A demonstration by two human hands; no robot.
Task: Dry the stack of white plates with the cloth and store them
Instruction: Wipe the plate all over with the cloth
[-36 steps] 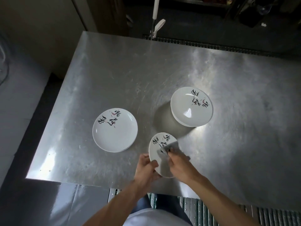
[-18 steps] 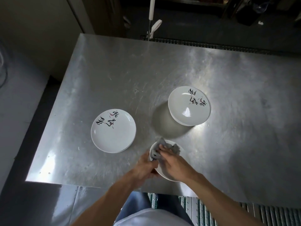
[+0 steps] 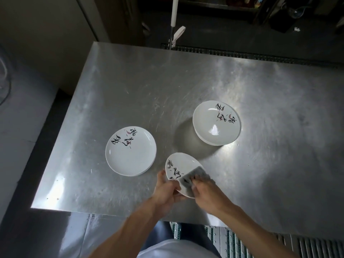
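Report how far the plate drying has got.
Done: unclear; the left pile and the right pile sit on the table, and which is dried I cannot tell. In hand: the left hand grips one plate while the right hand rubs the cloth on it. Left: likely one pile, then storing all.

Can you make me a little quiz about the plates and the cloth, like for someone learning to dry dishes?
1. True or false: the right hand presses the grey cloth onto the held plate.
2. Which hand grips that plate by its rim? A) the left hand B) the right hand C) neither
3. How many piles of plates stand on the steel table, apart from the held one?

Key: 1 true. 2 A. 3 two: the left pile and the right pile.
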